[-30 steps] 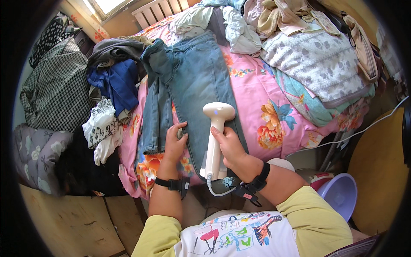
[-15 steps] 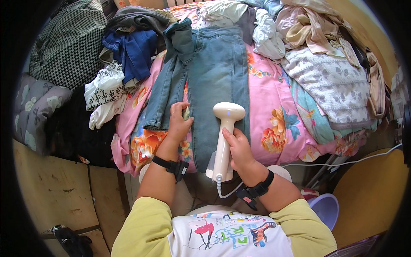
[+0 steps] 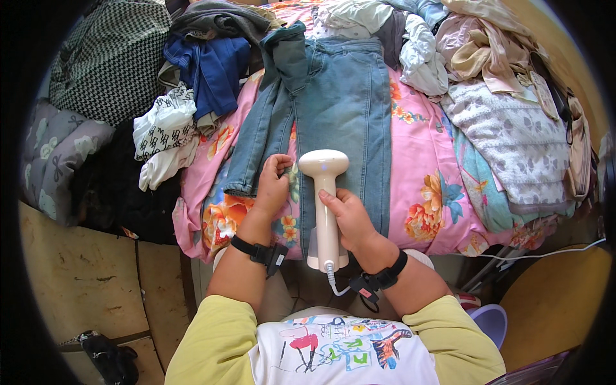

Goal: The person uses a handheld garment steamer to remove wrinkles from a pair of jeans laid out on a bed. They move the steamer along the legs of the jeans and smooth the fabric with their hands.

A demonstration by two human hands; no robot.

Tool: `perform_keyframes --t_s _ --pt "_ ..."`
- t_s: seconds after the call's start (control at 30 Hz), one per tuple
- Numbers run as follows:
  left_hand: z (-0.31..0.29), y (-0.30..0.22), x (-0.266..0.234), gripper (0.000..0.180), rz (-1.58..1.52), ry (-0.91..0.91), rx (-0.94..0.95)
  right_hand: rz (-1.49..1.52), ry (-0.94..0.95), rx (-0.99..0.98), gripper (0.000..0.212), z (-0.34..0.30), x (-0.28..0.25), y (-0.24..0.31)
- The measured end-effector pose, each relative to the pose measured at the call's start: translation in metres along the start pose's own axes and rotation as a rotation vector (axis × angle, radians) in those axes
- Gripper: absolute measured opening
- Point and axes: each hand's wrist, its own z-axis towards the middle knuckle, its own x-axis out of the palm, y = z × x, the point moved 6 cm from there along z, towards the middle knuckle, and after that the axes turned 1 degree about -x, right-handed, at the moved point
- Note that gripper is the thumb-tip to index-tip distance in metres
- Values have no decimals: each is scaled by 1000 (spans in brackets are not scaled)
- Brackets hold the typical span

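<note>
A pair of blue-grey jeans lies spread lengthwise on a pink floral bed cover, one leg set off at an angle to the left. My right hand grips the handle of a white handheld garment steamer. Its wide round head is over the inner edge of the right-hand trouser leg, and I cannot tell if it touches the cloth. My left hand hovers by the gap between the two legs, its fingers loosely bent and apart, holding nothing that I can see.
Piled clothes surround the jeans: a houndstooth cloth, blue garment and white printed garment at left, a grey-white patterned blanket at right. The steamer's white cord hangs below its handle. A purple basin stands at lower right.
The steamer in my right hand has moved left across the jeans leg. My left hand's fingers have shifted slightly toward the steamer head. The whole view has swung a little, so the bed appears farther right.
</note>
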Motion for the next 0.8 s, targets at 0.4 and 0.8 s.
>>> perform_keyframes --t_s 0.4,0.8 --pt "-1 0 4 42 -62 -2 -38 -110 -5 60 38 -38 -15 -10" --pt "1 6 2 39 -2 -52 2 -77 -82 -22 35 -40 -45 6"
